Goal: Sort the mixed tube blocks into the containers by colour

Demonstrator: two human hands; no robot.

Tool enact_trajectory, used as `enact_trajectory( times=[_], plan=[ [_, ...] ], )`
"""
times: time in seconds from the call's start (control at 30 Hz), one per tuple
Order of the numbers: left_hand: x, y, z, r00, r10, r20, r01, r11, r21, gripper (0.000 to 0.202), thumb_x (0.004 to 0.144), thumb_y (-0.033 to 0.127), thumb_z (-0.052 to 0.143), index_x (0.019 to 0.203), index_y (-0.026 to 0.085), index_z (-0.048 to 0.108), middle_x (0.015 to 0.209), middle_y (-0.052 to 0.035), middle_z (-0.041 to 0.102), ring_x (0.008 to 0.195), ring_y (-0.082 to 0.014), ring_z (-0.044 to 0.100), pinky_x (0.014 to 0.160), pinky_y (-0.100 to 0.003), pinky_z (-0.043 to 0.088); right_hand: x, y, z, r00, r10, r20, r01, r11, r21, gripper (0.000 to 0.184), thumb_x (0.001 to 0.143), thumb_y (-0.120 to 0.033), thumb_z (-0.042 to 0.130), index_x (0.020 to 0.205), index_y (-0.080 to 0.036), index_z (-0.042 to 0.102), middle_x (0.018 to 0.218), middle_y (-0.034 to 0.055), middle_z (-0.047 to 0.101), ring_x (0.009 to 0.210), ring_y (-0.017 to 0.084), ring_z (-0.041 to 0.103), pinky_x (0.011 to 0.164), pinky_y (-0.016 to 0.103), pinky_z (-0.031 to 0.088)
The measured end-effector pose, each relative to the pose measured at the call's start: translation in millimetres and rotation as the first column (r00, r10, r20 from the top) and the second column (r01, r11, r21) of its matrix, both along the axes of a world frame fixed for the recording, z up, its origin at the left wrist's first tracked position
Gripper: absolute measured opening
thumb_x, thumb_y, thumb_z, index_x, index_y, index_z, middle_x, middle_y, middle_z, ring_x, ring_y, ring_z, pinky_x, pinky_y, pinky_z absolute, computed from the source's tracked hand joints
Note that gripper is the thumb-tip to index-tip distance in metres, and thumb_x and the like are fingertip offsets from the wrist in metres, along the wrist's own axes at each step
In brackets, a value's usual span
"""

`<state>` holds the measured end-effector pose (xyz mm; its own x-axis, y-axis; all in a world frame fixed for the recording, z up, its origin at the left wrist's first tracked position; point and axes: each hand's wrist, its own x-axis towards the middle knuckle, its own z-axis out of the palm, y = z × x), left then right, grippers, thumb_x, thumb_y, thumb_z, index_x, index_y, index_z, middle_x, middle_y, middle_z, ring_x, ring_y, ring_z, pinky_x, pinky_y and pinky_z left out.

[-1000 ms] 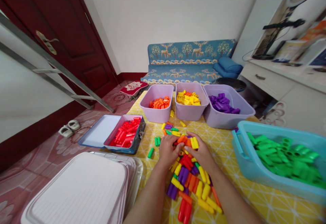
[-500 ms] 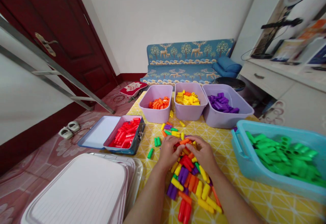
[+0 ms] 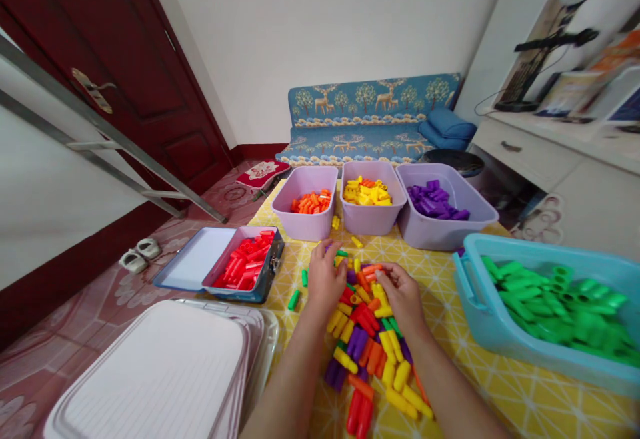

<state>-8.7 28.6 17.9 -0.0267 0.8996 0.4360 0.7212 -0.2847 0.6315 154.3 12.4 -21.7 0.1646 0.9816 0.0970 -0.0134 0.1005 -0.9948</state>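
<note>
1. At the far edge of the pile (image 3: 367,352), left hand (image 3: 324,280) and right hand (image 3: 404,296) side by side, low over the table (image 3: 525,406).
2. Left hand's fingers: bent down over small pieces at the pile's far-left corner. Cannot tell whether clamped on anything, as the grip is hidden under the hand.
3. Right hand's fingers: drawn together, seemingly pinched on an orange piece (image 3: 371,269) lying crosswise at the pile's far edge.
4. Probably best to lift one piece at a time straight up, clear of its neighbours, so as not to send others rolling off the pile's near side.
5. Better to pinch across the middle of the tube than at its tip, given smooth plastic likely to slip.
6. Worth resting the free hand flat against the pile as a fence.
7. Look of the pieces: short stubby tubes, glossy, in red, orange, yellow and purple with a few green, jumbled and overlapping.
8. Beyond the pile: orange bin (image 3: 300,226), yellow bin (image 3: 373,224) and purple bin (image 3: 440,236) in a row.
9. Left of the pile: green strays (image 3: 294,300) just beside it, red box (image 3: 274,267) further out.
10. Right of the pile: green tub (image 3: 500,336).
</note>
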Motion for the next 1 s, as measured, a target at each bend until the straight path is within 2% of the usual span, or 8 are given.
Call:
enact_trajectory(
  times=[0.13,0.3,0.43,0.57,0.7,0.77,0.9,1.0],
  plan=[
    [8.4,29.8,10.4,0.952,-0.050,-0.301,0.008,0.990,-0.140,0.045,0.084,0.031,0.054,0.129,0.024,0.051,0.131,-0.0107,0.050,0.121,-0.0258,0.045,0.103,-0.042,0.036,-0.1,-0.3,1.9,1.000,-0.019,0.000,0.019,1.000,0.000,0.025,0.076,-0.040,0.064,0.089,-0.018,0.063,0.084,0.0062,0.070,0.079,0.022,0.066,0.073,0.032,0.051],
    [18.6,42.1,4.3,0.850,-0.092,-0.519,-0.086,0.947,-0.309,0.048,0.087,0.048,0.046,0.129,0.026,0.051,0.129,-0.0135,0.053,0.122,-0.0318,0.043,0.101,-0.057,0.031,0.8,-1.0,3.6,0.999,-0.018,0.027,0.018,1.000,0.003,0.026,0.076,-0.040,0.064,0.089,-0.018,0.063,0.082,0.0064,0.071,0.077,0.021,0.066,0.072,0.033,0.051],
    [15.0,37.5,5.1,0.836,-0.102,-0.539,-0.093,0.942,-0.322,0.046,0.088,0.047,0.043,0.126,0.024,0.054,0.125,-0.0142,0.056,0.120,-0.0321,0.046,0.092,-0.052,0.043,0.2,-1.1,3.8,0.999,-0.019,0.038,0.019,1.000,0.012,0.027,0.076,-0.041,0.064,0.089,-0.017,0.064,0.083,0.0061,0.071,0.077,0.021,0.066,0.074,0.033,0.051],
    [2.4,34.4,24.2,0.818,-0.255,-0.515,0.012,0.904,-0.427,0.035,0.086,0.043,0.048,0.105,0.021,0.067,0.106,-0.0122,0.067,0.104,-0.0258,0.060,0.086,-0.037,0.048,-0.8,-1.3,4.6,0.999,-0.032,0.033,0.032,0.999,-0.001,0.029,0.075,-0.042,0.065,0.090,-0.017,0.064,0.085,0.0071,0.071,0.078,0.021,0.066,0.073,0.033,0.052],
    [-2.5,42.5,37.8,0.811,-0.302,-0.501,0.031,0.877,-0.479,0.031,0.085,0.039,0.051,0.105,0.021,0.068,0.100,-0.0107,0.071,0.095,-0.0250,0.065,0.082,-0.034,0.050,-0.6,-1.1,4.0,0.999,-0.039,0.025,0.039,0.999,0.002,0.029,0.075,-0.042,0.065,0.089,-0.017,0.064,0.082,0.0066,0.071,0.077,0.021,0.066,0.073,0.033,0.052],
    [1.7,50.6,34.0,0.813,-0.303,-0.497,0.073,0.900,-0.430,0.032,0.084,0.028,0.051,0.111,0.019,0.066,0.107,-0.0115,0.069,0.101,-0.0243,0.064,0.087,-0.034,0.049,-0.3,-0.9,3.3,0.999,-0.043,0.021,0.043,0.999,0.005,0.029,0.075,-0.042,0.065,0.089,-0.017,0.064,0.082,0.0063,0.071,0.076,0.021,0.066,0.074,0.033,0.052],
    [16.0,64.6,14.0,0.790,-0.403,-0.463,0.307,0.912,-0.271,0.047,0.080,0.012,0.050,0.126,0.017,0.055,0.132,-0.0111,0.055,0.122,-0.0193,0.051,0.104,-0.032,0.040,0.3,-0.5,2.4,0.999,-0.043,0.016,0.043,0.999,-0.001,0.029,0.075,-0.042,0.065,0.090,-0.017,0.064,0.082,0.0064,0.071,0.077,0.020,0.066,0.073,0.032,0.051],
    [21.6,66.4,7.6,0.775,-0.415,-0.477,0.279,0.901,-0.332,0.033,0.086,0.021,0.047,0.115,0.020,0.064,0.120,-0.0084,0.064,0.111,-0.0181,0.058,0.097,-0.030,0.045,0.7,0.0,1.9,0.999,-0.047,0.011,0.047,0.999,0.004,0.028,0.074,-0.041,0.065,0.089,-0.017,0.064,0.082,0.0065,0.071,0.076,0.020,0.066,0.072,0.031,0.051]
  ],
)
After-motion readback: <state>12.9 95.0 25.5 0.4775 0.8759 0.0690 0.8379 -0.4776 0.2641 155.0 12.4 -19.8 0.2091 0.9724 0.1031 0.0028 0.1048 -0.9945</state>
